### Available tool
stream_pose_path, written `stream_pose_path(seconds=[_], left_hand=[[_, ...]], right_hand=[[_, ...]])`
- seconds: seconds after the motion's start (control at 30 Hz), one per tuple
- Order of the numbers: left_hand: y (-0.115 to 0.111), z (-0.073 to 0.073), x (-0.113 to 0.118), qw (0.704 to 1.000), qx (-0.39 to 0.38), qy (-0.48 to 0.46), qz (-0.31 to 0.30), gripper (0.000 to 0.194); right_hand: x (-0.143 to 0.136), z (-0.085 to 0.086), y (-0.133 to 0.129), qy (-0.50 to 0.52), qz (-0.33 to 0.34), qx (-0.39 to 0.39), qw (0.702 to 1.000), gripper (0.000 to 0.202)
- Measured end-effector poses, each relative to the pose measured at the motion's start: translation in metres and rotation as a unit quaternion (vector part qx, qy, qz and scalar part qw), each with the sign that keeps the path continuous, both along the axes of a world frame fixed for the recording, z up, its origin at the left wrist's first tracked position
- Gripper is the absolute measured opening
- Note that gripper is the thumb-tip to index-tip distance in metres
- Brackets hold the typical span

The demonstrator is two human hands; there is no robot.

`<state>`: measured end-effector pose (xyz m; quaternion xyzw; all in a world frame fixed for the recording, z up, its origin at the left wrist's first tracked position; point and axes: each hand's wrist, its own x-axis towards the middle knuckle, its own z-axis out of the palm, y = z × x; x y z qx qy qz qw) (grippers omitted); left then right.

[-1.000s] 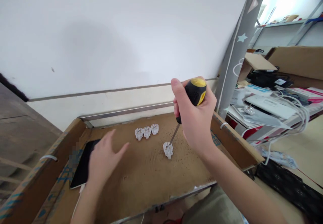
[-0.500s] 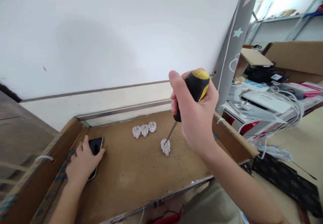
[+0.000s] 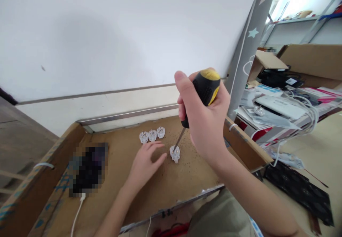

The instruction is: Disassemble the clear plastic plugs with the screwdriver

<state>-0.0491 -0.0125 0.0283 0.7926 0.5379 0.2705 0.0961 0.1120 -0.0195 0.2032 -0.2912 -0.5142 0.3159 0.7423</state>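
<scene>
A clear plug [image 3: 175,155] is lying on the cardboard-lined desk [image 3: 197,174], between its middle and right edge, its pins facing up. The tip of a black-and-yellow screwdriver [image 3: 207,87] is meeting it from above, the shaft slanting. The right hand [image 3: 210,126] is wrapping its grip firmly around the handle, thumb pointing up. The left hand [image 3: 146,160] is curling just left of the plug, its grip half open, thumb and fingers parting around nothing visible; whether its fingertips are touching the row behind is impossible to tell. There, three matching plugs [image 3: 152,135] are sitting near the far edge. A blurred dark phone [image 3: 89,169] is resting by the left edge, a white cable [image 3: 77,214] trailing from it toward the near left corner.
</scene>
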Motion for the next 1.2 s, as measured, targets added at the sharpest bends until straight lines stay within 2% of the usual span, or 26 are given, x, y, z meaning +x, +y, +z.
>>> stream_pose_path(seconds=[0.07, 0.17, 0.4, 0.77, 1.0, 1.2], left_hand=[[0.005, -0.002, 0.024, 0.998, -0.008, -0.019, -0.054, 0.021], [0.012, -0.005, 0.039, 0.997, -0.010, -0.023, -0.074, 0.015], [0.011, -0.015, 0.041, 0.999, -0.001, -0.030, -0.036, 0.011], [0.011, -0.021, 0.042, 0.999, 0.031, 0.003, -0.019, 0.012], [0.010, -0.030, 0.039, 0.998, 0.011, -0.049, -0.028, 0.013], [0.009, -0.033, 0.040, 0.998, 0.017, -0.057, -0.010, 0.012]], right_hand=[[0.000, 0.001, -0.002, -0.003, 0.003, 0.002, 1.000, 0.027], [0.002, 0.004, -0.005, 0.000, 0.001, 0.003, 1.000, 0.026], [0.003, 0.004, -0.001, 0.005, -0.010, 0.008, 1.000, 0.027], [-0.001, -0.001, 0.004, -0.025, -0.035, 0.013, 0.999, 0.031], [0.004, -0.005, 0.018, -0.050, -0.083, 0.026, 0.995, 0.025], [0.010, -0.009, 0.027, -0.074, -0.058, 0.021, 0.995, 0.023]])
